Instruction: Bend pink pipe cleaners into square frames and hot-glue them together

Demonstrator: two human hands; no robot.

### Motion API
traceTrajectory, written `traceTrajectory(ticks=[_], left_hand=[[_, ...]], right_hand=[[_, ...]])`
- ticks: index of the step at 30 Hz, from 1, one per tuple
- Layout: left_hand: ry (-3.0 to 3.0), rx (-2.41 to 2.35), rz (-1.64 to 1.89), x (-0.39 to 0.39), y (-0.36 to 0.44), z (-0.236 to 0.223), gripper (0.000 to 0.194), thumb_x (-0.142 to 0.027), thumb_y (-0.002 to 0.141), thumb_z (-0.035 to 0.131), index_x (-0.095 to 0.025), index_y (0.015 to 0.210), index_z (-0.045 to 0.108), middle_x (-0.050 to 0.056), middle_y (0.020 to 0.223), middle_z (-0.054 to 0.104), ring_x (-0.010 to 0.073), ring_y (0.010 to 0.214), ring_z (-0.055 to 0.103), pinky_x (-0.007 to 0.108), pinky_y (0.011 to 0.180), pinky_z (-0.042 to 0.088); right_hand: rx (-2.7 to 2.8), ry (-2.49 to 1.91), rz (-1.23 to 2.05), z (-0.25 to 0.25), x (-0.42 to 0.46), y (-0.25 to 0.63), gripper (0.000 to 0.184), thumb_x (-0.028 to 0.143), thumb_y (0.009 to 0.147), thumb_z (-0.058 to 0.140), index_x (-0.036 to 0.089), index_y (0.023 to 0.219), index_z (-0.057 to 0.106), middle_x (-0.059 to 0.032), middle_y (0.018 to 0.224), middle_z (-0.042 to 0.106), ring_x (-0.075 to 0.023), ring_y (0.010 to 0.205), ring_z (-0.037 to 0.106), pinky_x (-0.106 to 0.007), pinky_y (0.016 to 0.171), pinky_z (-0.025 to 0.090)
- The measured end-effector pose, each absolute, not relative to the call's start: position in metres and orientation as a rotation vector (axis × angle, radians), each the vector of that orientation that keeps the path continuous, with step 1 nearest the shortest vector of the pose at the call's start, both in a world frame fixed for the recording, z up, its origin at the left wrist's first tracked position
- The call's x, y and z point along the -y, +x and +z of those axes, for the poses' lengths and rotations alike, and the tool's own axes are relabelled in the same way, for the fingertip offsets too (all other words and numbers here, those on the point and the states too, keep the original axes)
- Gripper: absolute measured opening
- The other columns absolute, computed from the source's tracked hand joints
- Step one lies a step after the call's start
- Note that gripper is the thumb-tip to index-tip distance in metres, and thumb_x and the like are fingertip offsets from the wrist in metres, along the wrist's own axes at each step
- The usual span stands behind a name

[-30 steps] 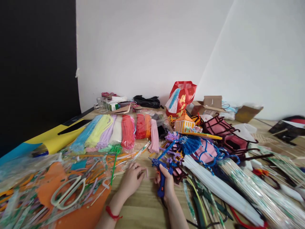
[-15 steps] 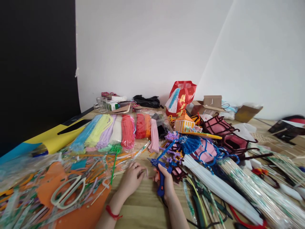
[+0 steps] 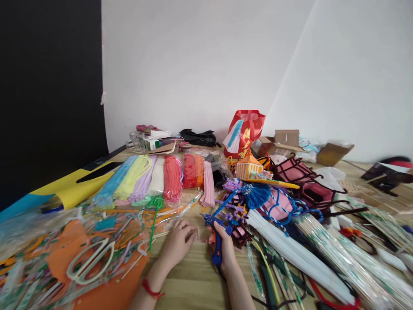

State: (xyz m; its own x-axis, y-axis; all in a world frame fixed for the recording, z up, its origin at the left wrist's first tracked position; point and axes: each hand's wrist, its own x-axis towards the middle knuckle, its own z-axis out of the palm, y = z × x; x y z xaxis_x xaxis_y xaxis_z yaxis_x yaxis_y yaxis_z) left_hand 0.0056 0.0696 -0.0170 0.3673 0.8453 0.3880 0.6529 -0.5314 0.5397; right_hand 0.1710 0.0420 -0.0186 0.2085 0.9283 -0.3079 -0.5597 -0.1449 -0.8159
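In my right hand (image 3: 226, 245) is a blue hot glue gun (image 3: 218, 241), held by its handle, with an orange trigger under my fingers. Its nozzle points up and left over the table. To the left of it, my left hand (image 3: 179, 241) is bent with thumb and fingers pinched together. A thin pale pink strip (image 3: 198, 234), blurred and small, shows at those fingertips; its far end is hard to make out. A red string bracelet (image 3: 152, 289) circles my left wrist. The two hands are apart, just above the wooden tabletop (image 3: 187, 282).
White-handled scissors (image 3: 91, 261) lie on orange sheets and scraps at left. Bagged coloured pipe cleaners (image 3: 172, 178) stretch across the back. Blue-and-pink lantern crafts (image 3: 277, 202), white pipe cleaners (image 3: 300, 256) and bagged sticks (image 3: 338, 254) crowd the right. A red bag (image 3: 247, 133) stands behind.
Both hands stay almost in place. The view has shifted very slightly, and the pink strip by my left fingertips shows less clearly now.
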Motion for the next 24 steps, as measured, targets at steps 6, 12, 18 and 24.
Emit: traceTrajectory(ticks=[6,12,18,24], left_hand=[[2.344,-1.337,0.91,-0.0712,0.0051,-0.0194,0.018,-0.02,0.083,0.055,-0.025,0.095,0.068,0.005,0.09,0.06,0.0227,0.096,0.054,0.039,0.086,0.046],[2.346,-1.342,0.896,-0.0711,0.0047,-0.0194,0.019,-0.019,0.083,0.054,-0.025,0.096,0.068,0.005,0.092,0.06,0.0224,0.096,0.053,0.039,0.086,0.046],[2.345,-1.331,0.904,-0.0699,0.0052,-0.0172,0.019,-0.02,0.084,0.054,-0.024,0.095,0.068,0.005,0.091,0.06,0.0224,0.095,0.054,0.039,0.085,0.046],[2.343,-1.334,0.902,-0.0709,0.0052,-0.0181,0.018,-0.021,0.084,0.054,-0.024,0.095,0.068,0.005,0.091,0.06,0.0226,0.095,0.054,0.039,0.085,0.046]], right_hand=[[0.447,-1.045,1.387,-0.0146,-0.0412,0.1699,0.035,0.048,0.069,0.069,0.013,0.072,0.066,0.0013,0.044,0.057,-0.0103,0.039,0.05,-0.022,0.044,0.04],[0.458,-1.049,1.389,-0.0134,-0.0406,0.1696,0.035,0.048,0.07,0.069,0.013,0.073,0.067,0.0008,0.045,0.058,-0.0102,0.042,0.051,-0.021,0.048,0.043],[0.439,-1.038,1.398,-0.0112,-0.0399,0.1689,0.035,0.047,0.07,0.07,0.012,0.072,0.067,0.0008,0.045,0.058,-0.0089,0.042,0.051,-0.021,0.051,0.044],[0.447,-1.037,1.39,-0.0108,-0.041,0.1689,0.034,0.047,0.069,0.07,0.014,0.071,0.065,0.0015,0.045,0.057,-0.0094,0.041,0.051,-0.021,0.049,0.043]])
